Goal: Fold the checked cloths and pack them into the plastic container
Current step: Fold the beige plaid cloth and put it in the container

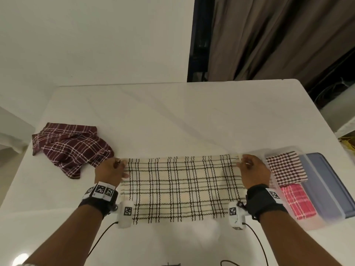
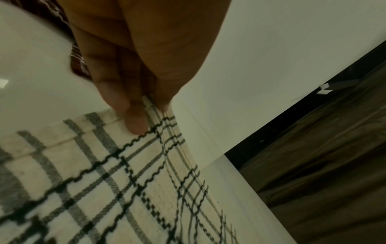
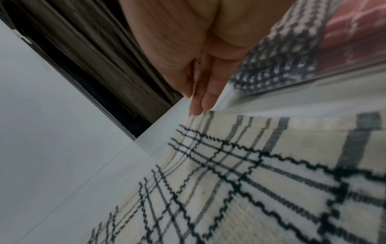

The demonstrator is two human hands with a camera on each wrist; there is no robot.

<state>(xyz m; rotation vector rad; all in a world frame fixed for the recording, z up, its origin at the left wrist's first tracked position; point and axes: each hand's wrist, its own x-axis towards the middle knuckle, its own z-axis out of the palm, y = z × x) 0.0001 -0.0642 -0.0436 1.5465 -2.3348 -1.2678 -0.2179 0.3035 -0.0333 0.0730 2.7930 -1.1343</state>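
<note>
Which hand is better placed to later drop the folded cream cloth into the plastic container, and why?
Right. The right hand pinches the cream cloth at the corner beside the plastic container, whereas the left hand pinches the opposite corner, next to the maroon cloth.

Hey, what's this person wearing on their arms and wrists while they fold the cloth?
Both forearms are bare, with no sleeves. The left wrist carries a black strap with a band of white square tags printed with black marker patterns. The right wrist has a black strap with one such tag. A white camera block with a black tag hangs inside each wrist, trailing a thin black cable.
</note>
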